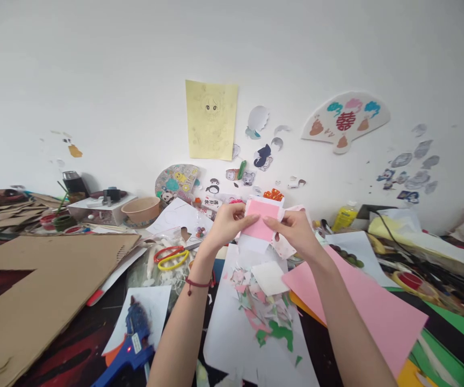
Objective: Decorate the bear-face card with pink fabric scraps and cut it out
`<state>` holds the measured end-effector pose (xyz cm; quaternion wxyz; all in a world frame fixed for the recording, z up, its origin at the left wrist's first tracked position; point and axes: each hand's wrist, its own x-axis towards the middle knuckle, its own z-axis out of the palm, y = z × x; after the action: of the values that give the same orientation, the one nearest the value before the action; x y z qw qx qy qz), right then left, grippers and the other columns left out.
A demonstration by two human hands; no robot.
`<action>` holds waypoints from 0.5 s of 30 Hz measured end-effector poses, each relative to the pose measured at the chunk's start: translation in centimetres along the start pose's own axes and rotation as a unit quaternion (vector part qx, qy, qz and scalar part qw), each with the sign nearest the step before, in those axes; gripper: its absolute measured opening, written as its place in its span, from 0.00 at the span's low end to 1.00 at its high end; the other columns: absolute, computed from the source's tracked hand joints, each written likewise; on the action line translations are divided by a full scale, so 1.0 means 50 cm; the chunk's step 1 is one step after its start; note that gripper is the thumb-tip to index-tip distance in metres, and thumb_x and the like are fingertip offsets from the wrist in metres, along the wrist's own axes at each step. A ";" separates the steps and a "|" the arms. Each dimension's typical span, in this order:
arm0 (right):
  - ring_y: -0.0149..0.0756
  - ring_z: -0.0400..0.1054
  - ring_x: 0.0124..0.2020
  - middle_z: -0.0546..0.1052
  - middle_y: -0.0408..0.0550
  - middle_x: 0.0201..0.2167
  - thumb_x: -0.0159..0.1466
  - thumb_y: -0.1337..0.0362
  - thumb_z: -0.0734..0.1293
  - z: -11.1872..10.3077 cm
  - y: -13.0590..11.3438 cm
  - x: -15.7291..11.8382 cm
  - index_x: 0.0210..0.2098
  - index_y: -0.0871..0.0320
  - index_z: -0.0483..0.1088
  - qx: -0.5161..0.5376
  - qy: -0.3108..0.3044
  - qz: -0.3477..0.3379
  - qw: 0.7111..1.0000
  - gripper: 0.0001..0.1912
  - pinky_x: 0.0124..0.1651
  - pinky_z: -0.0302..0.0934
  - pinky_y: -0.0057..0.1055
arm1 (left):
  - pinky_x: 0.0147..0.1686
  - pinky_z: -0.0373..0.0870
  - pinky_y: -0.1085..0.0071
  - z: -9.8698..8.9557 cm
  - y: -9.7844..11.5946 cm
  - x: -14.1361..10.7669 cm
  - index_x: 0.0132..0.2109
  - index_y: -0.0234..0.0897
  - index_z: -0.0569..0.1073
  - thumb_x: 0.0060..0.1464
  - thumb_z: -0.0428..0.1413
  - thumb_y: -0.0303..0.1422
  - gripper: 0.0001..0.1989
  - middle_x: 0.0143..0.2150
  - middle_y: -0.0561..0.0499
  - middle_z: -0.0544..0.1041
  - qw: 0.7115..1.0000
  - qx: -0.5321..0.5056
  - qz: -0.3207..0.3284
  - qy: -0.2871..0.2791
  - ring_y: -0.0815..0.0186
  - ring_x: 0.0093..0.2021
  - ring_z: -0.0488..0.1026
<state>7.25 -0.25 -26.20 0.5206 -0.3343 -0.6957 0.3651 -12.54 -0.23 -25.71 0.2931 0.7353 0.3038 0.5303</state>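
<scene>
Raised over the middle of the table, a small pink paper square point(259, 228) lies against a slightly larger white sheet. My left hand point(230, 221) pinches its left side, the thumb on the pink face and the other fingers behind. My right hand point(295, 230) grips the right side the same way, its thumb tip close to the left one. Below the hands, pink, green and white paper scraps point(267, 309) are scattered on a long white sheet point(226, 328), with a blank white square point(270, 278) among them.
Brown cardboard point(50, 290) covers the left side. A blue glue gun point(133, 344) with a red light rests at the front left. Large pink paper point(361, 301) lies under my right forearm. Red and yellow scissors handles point(172, 258), a round bowl point(141, 209) and a yellow bottle point(343, 216) stand farther back.
</scene>
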 end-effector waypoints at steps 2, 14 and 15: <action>0.30 0.65 0.20 0.75 0.45 0.22 0.53 0.48 0.75 -0.001 0.000 0.001 0.28 0.63 0.75 -0.010 -0.005 -0.004 1.000 0.21 0.22 0.61 0.27 | 0.28 0.63 0.74 -0.001 0.002 0.000 0.33 0.31 0.76 0.53 0.59 0.49 0.21 0.29 0.50 0.74 1.000 0.006 -0.001 -0.004 0.68 0.30 0.69; 0.30 0.64 0.22 0.74 0.44 0.19 0.59 0.55 0.72 0.039 -0.156 -0.102 0.22 0.61 0.73 -0.188 0.097 -0.084 0.974 0.17 0.24 0.58 0.27 | 0.27 0.53 0.74 -0.029 0.138 -0.042 0.26 0.34 0.66 0.59 0.56 0.44 0.20 0.24 0.57 0.61 0.994 0.090 0.055 0.000 0.72 0.27 0.57; 0.31 0.65 0.22 0.74 0.44 0.20 0.59 0.56 0.72 0.043 -0.175 -0.116 0.23 0.61 0.74 -0.186 0.108 -0.095 0.972 0.16 0.25 0.59 0.27 | 0.27 0.53 0.74 -0.031 0.162 -0.050 0.25 0.35 0.64 0.59 0.56 0.43 0.20 0.23 0.57 0.60 0.994 0.095 0.061 0.002 0.72 0.27 0.57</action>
<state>5.79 -9.97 -21.91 0.5533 -0.3950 -0.7199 0.1400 -13.56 -7.18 -20.71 0.1889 0.7755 0.3082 0.5177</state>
